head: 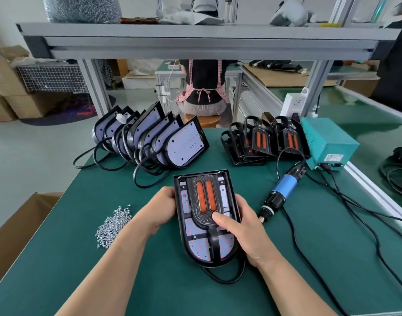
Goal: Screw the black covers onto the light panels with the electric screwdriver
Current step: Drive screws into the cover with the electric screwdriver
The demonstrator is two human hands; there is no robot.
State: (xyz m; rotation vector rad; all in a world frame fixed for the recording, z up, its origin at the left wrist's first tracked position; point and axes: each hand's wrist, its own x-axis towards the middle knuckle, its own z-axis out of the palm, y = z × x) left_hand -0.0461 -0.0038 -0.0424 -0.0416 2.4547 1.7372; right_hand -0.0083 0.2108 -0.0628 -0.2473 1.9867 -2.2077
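Newbie: which step was that? Any brand readable on the gear?

Me: seating step, I'd say. Both hands were on the light panel (196, 245) near the table's (127, 270) front edge. My left hand (160, 208) gripped its left rim, and my right hand (243, 226) wrapped the right rim, thumb pressing the black cover (205, 197) down. Next I'd have needed a screw from the screw pile (113, 224) toward the left edge, plus the electric screwdriver (284, 190) lying untouched on the right. No brand though, the label (334, 158) on the teal power box (327, 142) was too small to read.
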